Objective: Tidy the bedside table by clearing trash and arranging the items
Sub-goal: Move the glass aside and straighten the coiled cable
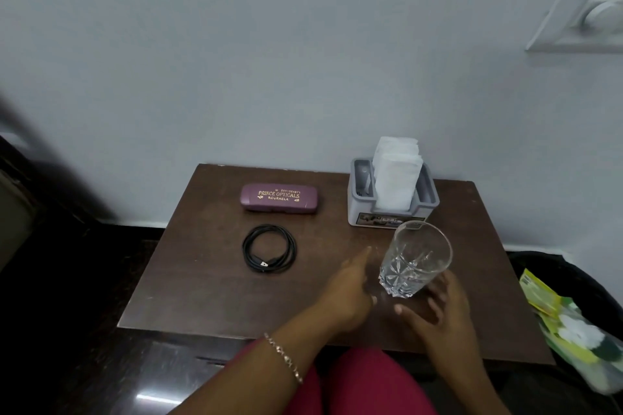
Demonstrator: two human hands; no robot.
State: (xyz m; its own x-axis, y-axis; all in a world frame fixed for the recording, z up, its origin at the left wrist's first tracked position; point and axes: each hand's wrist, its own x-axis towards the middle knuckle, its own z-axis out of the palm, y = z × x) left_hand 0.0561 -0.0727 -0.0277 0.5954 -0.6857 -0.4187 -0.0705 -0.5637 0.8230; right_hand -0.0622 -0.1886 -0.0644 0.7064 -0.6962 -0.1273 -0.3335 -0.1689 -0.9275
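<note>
You are looking down at a dark wooden bedside table [209, 286] set against a pale wall. An empty cut-glass tumbler [413, 259] stands upright near the front right of the table. Your right hand [438, 310] is just beside its base, fingers spread and loosely curved, holding nothing. Your left hand [347, 293] lies to the left of the glass, index finger extended, also empty.

Behind the glass, close to it, a grey holder [360, 209] carries upright white tissues [394, 175]. Further left lie a purple spectacle case [279, 198] and, in front of it, a coiled black cable [268, 248]. A dark bin [526, 263] at the right of the table holds yellow-green wrappers [542, 296].

The glass is the likely trouble. It is tall, smooth and sits between your two hands, so a careless brush from either could tip it. If it falls forward or right, it could roll off the edge and break. Pushed back, it would knock the tissue holder.
</note>
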